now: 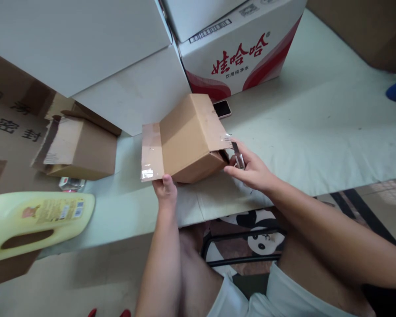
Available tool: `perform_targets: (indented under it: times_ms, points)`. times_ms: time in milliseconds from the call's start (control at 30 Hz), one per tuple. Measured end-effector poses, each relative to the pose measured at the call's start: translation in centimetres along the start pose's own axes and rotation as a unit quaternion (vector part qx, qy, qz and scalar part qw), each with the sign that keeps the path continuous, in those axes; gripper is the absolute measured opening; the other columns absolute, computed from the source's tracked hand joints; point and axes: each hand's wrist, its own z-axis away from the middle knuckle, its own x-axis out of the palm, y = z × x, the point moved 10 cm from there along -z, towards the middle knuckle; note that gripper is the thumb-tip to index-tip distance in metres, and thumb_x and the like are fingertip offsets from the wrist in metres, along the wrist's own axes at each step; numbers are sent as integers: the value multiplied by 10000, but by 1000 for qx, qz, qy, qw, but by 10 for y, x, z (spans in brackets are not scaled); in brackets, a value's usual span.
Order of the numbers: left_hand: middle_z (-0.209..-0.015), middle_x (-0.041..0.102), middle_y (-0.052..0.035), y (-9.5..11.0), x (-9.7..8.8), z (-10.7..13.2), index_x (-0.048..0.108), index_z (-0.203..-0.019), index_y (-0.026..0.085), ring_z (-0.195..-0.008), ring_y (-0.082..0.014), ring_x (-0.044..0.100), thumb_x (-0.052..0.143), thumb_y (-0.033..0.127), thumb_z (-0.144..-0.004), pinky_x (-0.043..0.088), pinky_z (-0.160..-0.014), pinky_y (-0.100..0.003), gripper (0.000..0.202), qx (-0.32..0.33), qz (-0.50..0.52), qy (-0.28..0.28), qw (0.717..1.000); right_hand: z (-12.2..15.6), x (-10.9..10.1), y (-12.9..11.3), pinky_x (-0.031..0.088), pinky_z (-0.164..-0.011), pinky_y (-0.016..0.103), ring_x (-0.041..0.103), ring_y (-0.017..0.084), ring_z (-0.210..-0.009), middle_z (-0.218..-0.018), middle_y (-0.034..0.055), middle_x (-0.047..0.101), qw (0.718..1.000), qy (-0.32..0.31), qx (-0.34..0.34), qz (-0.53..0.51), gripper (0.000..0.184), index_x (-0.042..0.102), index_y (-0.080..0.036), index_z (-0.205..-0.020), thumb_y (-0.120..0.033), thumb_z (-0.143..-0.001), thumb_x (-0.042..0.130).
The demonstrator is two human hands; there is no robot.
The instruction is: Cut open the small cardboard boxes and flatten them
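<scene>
Left hand (165, 192) grips a flap (152, 149) of the brown cardboard box (183, 138), over the pale-green table (317, 136); right hand (253, 171) clasps a small black-and-silver tool (240, 161). Flap work appears in hand; next move likely needs steady bracing.

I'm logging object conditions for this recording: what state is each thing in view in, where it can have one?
Cardboard box: left flap folded outward
Left hand: holding the box near that flap
Right hand: holding a small tool beside the box
Phone: lying flat, screen dark
Second box: pale tape at one end
Yellow bottle: cut off by the frame, cap not visible
</scene>
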Motion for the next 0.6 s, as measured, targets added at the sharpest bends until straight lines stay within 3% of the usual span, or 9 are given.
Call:
perform_targets:
  times_ms: [100,167,333,467,600]
  points:
    - [-1242,631,-206,6,4,0,594,-1233,155,-1311,-327,521,576,824,-668,398,-1096,-390,876,17,16,-22,999,0,-12,-7,500,-910,406,516,318,-1248,-1411,131,497,997,44,-51,38,717,351,-255,-1470,-461,-836,616]
    - [-1236,635,-205,9,8,1,601,-1226,155,-1309,-331,523,576,830,-661,412,-1085,-387,881,21,20,-39,999,1,-15,-11,494,-958,423,475,323,-1326,-1452,133,481,994,42,-93,38,730,324,-251,-1482,-443,-846,625]
    - [-1233,649,-188,10,11,2,592,-1261,166,-1294,-332,534,582,839,-637,444,-1051,-381,918,15,9,-51,999,0,-24,-16,464,-1021,498,514,338,-1315,-1441,150,521,984,29,-162,63,773,293,-243,-1492,-424,-835,658]
    - [-1121,698,-161,6,12,3,630,-1203,169,-1148,-310,636,602,809,-646,474,-1010,-377,849,-9,13,-53,998,-6,-23,-7,476,-1000,531,533,372,-1283,-1401,175,557,990,20,-115,84,810,332,-200,-1459,-434,-777,700]
    - [-1024,714,-160,4,14,3,673,-1083,155,-1071,-305,664,655,795,-596,509,-944,-362,805,-32,-10,-58,998,-10,-14,-5,482,-983,516,600,361,-1173,-1213,150,674,991,11,-68,111,536,564,-173,-1241,-408,-772,675]
